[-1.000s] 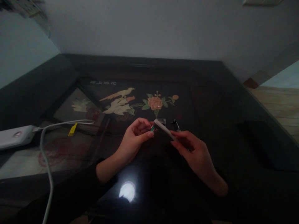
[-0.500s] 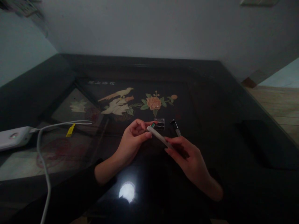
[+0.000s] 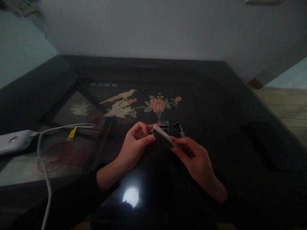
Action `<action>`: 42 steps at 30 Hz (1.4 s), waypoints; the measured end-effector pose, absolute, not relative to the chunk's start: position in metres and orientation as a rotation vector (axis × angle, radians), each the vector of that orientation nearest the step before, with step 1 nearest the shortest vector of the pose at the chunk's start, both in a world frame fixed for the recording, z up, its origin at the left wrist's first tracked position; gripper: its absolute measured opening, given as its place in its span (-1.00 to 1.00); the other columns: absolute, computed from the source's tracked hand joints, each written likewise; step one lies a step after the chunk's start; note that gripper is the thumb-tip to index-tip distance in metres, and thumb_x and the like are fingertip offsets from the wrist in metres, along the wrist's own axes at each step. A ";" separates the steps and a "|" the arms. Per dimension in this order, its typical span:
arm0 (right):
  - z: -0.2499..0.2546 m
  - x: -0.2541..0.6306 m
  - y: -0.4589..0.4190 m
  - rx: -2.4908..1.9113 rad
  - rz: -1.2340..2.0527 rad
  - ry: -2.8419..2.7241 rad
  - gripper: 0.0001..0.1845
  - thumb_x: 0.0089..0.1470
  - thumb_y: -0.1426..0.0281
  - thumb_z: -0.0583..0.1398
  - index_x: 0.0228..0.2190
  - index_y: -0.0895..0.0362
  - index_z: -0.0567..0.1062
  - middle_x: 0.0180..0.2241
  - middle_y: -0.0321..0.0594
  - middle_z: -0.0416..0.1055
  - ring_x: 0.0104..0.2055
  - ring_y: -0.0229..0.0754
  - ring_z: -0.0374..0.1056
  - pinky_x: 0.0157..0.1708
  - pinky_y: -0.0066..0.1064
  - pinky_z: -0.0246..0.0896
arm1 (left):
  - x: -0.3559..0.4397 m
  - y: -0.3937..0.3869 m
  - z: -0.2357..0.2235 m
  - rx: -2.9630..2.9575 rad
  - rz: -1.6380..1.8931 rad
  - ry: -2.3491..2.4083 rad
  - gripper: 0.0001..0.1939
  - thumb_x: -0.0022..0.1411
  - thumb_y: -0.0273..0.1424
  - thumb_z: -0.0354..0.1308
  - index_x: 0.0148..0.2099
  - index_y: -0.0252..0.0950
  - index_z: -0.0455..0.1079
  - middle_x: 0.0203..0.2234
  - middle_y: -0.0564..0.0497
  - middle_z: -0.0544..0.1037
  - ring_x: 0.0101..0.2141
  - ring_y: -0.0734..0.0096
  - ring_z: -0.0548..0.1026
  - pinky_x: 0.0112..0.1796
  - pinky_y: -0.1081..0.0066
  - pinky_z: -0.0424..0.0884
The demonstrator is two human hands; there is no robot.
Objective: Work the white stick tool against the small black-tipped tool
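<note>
My left hand [image 3: 134, 143] is closed in a pinch on a small green piece [image 3: 153, 131], mostly hidden by the fingers. A pale, flat, round-ended stick [image 3: 163, 133], resembling a nail file, is gripped by its lower right end between the thumb and fingers of my right hand [image 3: 195, 159]. Its upper end lies against or just over the green piece; whether they touch I cannot tell. Just beyond the fingertips lies a small clear plastic case [image 3: 164, 125]. A slim black and silver tool [image 3: 180, 129] rests beside my right hand, partly covered by it.
The dark glossy table [image 3: 216, 95] bears a bird and flower picture [image 3: 157, 105]. At left lie a white power bank [image 3: 15, 141], a white cable [image 3: 44, 159] and a yellow tag [image 3: 72, 134]. A dark flat object [image 3: 275, 145] lies at right. A wall [image 3: 144, 28] stands behind.
The stick's upper end has shifted slightly up and right, and the green piece has tilted more upright in the left fingers. Both hands keep their grips.
</note>
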State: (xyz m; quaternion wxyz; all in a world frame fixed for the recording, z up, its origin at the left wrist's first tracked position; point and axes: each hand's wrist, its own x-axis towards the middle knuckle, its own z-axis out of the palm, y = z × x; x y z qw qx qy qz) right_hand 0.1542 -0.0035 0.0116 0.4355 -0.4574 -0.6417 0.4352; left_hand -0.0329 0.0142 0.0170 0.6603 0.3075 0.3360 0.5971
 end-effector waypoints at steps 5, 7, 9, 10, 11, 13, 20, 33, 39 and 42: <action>0.013 0.150 -0.011 -1.080 1.160 -1.583 -0.82 0.05 0.47 0.26 -0.26 0.04 0.56 -0.20 -0.24 0.61 -0.21 -0.17 0.53 -0.23 -0.37 0.46 | -0.033 0.014 0.017 0.715 1.383 0.755 -0.69 -0.11 -0.50 0.44 -0.47 -0.29 0.30 -0.27 0.00 0.64 -0.23 0.45 0.55 -0.25 0.54 0.41; 0.015 0.151 -0.010 -1.079 1.195 -1.565 -0.84 0.03 0.47 0.27 -0.28 0.04 0.56 -0.22 -0.25 0.61 -0.24 -0.18 0.53 -0.25 -0.37 0.46 | -0.033 0.014 0.017 0.736 1.388 0.770 -0.68 -0.12 -0.49 0.45 -0.48 -0.29 0.30 -0.28 -0.01 0.64 -0.18 0.41 0.54 -0.22 0.52 0.41; 0.016 0.152 -0.007 -1.106 1.199 -1.547 -0.84 0.02 0.46 0.27 -0.29 0.05 0.57 -0.23 -0.24 0.61 -0.26 -0.18 0.53 -0.25 -0.35 0.46 | -0.033 0.014 0.017 0.754 1.381 0.791 -0.65 -0.15 -0.47 0.46 -0.49 -0.30 0.28 -0.27 -0.03 0.63 -0.19 0.37 0.54 -0.20 0.47 0.42; 0.016 0.152 -0.005 -1.127 1.188 -1.541 -0.83 0.02 0.45 0.27 -0.28 0.06 0.57 -0.24 -0.23 0.61 -0.27 -0.17 0.53 -0.26 -0.35 0.45 | -0.033 0.014 0.017 0.759 1.377 0.800 -0.64 -0.16 -0.45 0.47 -0.50 -0.30 0.27 -0.27 -0.03 0.63 -0.22 0.37 0.55 -0.20 0.45 0.42; 0.016 0.153 -0.002 -1.150 1.175 -1.534 -0.82 0.02 0.45 0.27 -0.27 0.06 0.57 -0.24 -0.22 0.61 -0.28 -0.17 0.52 -0.27 -0.34 0.45 | -0.033 0.013 0.018 0.760 1.372 0.809 -0.63 -0.17 -0.44 0.47 -0.50 -0.30 0.27 -0.28 -0.02 0.63 -0.26 0.38 0.55 -0.21 0.45 0.42; 0.015 0.154 0.001 -1.189 1.163 -1.515 -0.81 0.02 0.45 0.26 -0.25 0.07 0.57 -0.27 -0.22 0.61 -0.30 -0.18 0.52 -0.30 -0.34 0.44 | -0.033 0.013 0.018 0.751 1.366 0.825 -0.62 -0.18 -0.43 0.48 -0.50 -0.30 0.26 -0.35 0.02 0.61 -0.33 0.44 0.53 -0.26 0.48 0.42; 0.015 0.155 -0.004 -1.165 1.159 -1.574 -0.77 0.07 0.43 0.23 -0.18 0.07 0.56 -0.17 -0.19 0.59 -0.20 -0.16 0.51 -0.18 -0.31 0.44 | -0.032 0.014 0.021 0.704 1.372 0.816 -0.62 -0.17 -0.41 0.47 -0.49 -0.30 0.27 -0.30 -0.01 0.62 -0.31 0.43 0.52 -0.26 0.47 0.42; 0.014 0.154 -0.001 -1.160 1.197 -1.608 -0.73 0.08 0.44 0.21 -0.15 0.07 0.57 -0.28 -0.21 0.59 -0.35 -0.20 0.49 -0.37 -0.36 0.44 | -0.035 0.017 0.014 0.729 1.354 0.808 -0.67 -0.13 -0.46 0.45 -0.46 -0.29 0.29 -0.24 -0.04 0.62 -0.13 0.33 0.53 -0.17 0.44 0.43; 0.002 0.158 0.006 -1.240 1.029 -1.654 -0.72 0.10 0.44 0.20 -0.12 0.08 0.56 -0.15 -0.15 0.57 -0.24 -0.14 0.50 -0.26 -0.29 0.43 | -0.037 0.026 0.002 0.644 1.306 0.773 -0.64 -0.18 -0.45 0.48 -0.46 -0.31 0.31 -0.33 0.05 0.60 -0.26 0.49 0.53 -0.26 0.55 0.41; 0.002 0.159 0.005 -1.231 0.958 -1.697 -0.73 0.12 0.44 0.19 -0.12 0.07 0.55 -0.13 -0.14 0.56 -0.20 -0.12 0.49 -0.22 -0.26 0.42 | -0.038 0.028 -0.001 0.660 1.292 0.753 -0.66 -0.16 -0.46 0.47 -0.46 -0.32 0.32 -0.32 0.04 0.60 -0.26 0.50 0.53 -0.24 0.56 0.39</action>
